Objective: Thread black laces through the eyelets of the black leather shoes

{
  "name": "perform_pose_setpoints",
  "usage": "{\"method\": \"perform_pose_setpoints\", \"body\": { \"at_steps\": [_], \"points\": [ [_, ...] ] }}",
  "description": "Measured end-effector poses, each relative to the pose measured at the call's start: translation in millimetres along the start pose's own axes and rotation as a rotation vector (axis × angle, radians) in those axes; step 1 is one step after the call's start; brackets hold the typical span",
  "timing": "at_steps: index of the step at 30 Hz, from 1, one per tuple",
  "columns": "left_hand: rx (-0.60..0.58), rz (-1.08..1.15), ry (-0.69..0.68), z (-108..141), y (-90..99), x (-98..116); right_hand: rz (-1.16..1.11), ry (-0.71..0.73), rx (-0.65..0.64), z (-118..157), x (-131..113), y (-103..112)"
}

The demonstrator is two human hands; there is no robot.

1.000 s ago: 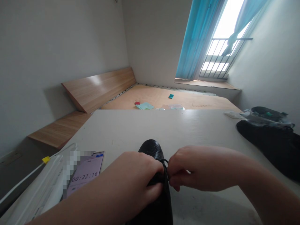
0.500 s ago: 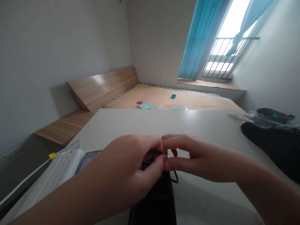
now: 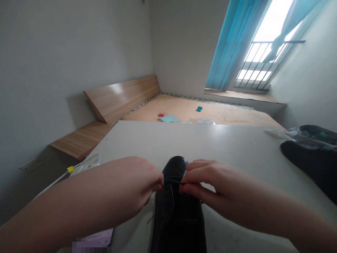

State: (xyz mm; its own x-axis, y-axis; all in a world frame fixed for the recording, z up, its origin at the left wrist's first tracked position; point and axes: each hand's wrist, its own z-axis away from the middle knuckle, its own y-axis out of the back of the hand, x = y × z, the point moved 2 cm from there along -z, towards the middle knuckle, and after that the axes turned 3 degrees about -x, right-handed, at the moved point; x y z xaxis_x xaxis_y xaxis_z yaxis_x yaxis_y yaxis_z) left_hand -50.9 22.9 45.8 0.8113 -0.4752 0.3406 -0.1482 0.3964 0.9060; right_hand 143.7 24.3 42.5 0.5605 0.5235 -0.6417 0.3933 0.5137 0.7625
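The worktop [image 3: 223, 140] supports the shoe [image 3: 181, 218], toe pointing away. My left hand [image 3: 134, 186] curls at its left side; I cannot tell its grip. My right hand [image 3: 213, 181] pinches the lace [image 3: 172, 181] over the shoe.

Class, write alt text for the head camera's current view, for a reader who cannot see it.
On a white table, a person's right hand pinches the lace of a black shoe; the left hand is closed at its left side. Another black shoe lies to the right; beyond are a bed and a blue curtain beside a barred window.
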Motion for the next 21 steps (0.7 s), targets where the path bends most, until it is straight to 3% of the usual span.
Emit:
{"method": "perform_pose_setpoints", "body": {
  "at_steps": [3, 10, 16, 21],
  "points": [
    [-0.129, -0.062, 0.019, -1.3, -4.6, 4.9, 0.118, 0.014, 0.026, -2.8, -2.2, -9.9],
    [-0.095, -0.054, 0.072, -4.2, -5.0, 10.8, 0.144, -0.003, 0.061, -6.8, -1.4, -24.7],
    [-0.085, -0.146, 0.032, -7.5, -13.6, 11.4, 0.148, -0.073, 0.096, -8.8, 3.8, -35.9],
    [-0.021, -0.049, -0.015, -10.7, -17.0, 4.8, 0.108, -0.118, 0.049, -17.2, 1.9, -35.8]
  ]
}}
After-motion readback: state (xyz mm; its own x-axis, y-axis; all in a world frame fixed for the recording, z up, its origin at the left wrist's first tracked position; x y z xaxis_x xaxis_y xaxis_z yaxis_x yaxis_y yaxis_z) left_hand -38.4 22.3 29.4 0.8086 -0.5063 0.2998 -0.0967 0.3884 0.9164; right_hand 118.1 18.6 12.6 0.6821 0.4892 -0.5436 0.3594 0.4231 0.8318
